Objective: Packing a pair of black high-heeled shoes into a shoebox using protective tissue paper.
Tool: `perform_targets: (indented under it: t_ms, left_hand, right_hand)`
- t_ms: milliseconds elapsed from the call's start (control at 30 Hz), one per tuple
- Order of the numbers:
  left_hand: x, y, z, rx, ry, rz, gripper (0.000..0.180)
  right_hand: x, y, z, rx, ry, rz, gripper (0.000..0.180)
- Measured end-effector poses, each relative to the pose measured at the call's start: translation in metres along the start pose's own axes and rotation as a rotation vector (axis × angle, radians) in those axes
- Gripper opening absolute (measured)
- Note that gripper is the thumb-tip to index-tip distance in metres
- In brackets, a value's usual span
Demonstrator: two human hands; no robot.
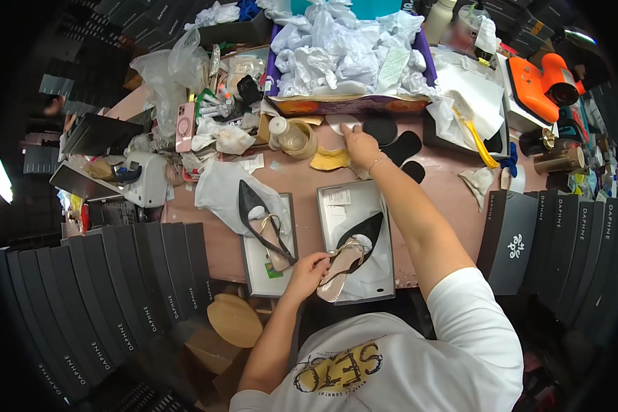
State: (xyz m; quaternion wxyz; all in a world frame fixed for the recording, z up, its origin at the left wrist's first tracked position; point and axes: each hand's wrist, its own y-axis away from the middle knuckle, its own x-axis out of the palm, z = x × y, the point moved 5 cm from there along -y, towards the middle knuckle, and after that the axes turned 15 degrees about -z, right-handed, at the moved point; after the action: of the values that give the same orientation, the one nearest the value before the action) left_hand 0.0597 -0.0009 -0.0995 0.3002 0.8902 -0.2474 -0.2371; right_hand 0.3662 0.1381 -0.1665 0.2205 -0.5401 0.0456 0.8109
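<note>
My left hand (307, 275) is closed on the strap of a black pointed slingback shoe (350, 255). This shoe lies slanted over an open grey shoebox (334, 206), its beige insole facing up and white stuffing in its toe. The other black shoe (257, 226) of the same kind rests on the shoebox lid (254, 275) and a white cloth bag (213, 189). Across the table my right hand (361, 147) reaches out, its fingertips pinched at a flat white pad (335, 122). Beside it lie a black round pad (380, 128) and a yellow cloth (329, 160).
Behind stands a purple box (275, 75) heaped with white crumpled paper (343, 51). A glass jar (294, 141) stands left of my right hand. A yellow-handled brush (477, 137) and orange device (532, 86) are at right. Rows of dark shoeboxes (117, 288) flank both sides.
</note>
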Motion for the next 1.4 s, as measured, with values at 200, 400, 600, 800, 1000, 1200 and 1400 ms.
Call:
perform_targets:
  t_ms: [200, 400, 600, 800, 1000, 1200, 1400]
  left_hand:
    - [-0.003, -0.01, 0.02, -0.182, 0.271, 0.039, 0.025]
    - [-0.001, -0.007, 0.006, -0.196, 0.316, 0.148, 0.022]
    - [-0.005, 0.04, -0.043, -0.092, 0.373, 0.338, 0.019]
    - [-0.017, 0.089, -0.088, -0.13, 0.474, 0.517, 0.022]
    - [0.002, 0.118, -0.071, -0.206, 0.655, 0.506, 0.02]
    - [0.002, 0.124, -0.062, -0.189, 0.665, 0.403, 0.019]
    - [-0.002, 0.13, -0.066, -0.152, 0.635, 0.395, 0.02]
  right_hand:
    - [-0.008, -0.002, 0.008, 0.05, -0.006, 0.152, 0.037]
    - [-0.11, 0.044, 0.002, 0.289, -0.64, -0.138, 0.021]
    - [-0.186, 0.215, 0.043, 0.921, -1.698, 0.032, 0.022]
    - [-0.229, 0.287, 0.104, 0.729, -1.559, -0.02, 0.023]
    - [-0.239, 0.305, 0.123, 0.577, -1.07, -0.03, 0.016]
    - [-0.261, 0.31, 0.137, 0.38, -0.801, -0.177, 0.02]
    - [-0.264, 0.308, 0.149, 0.193, -0.562, -0.225, 0.028]
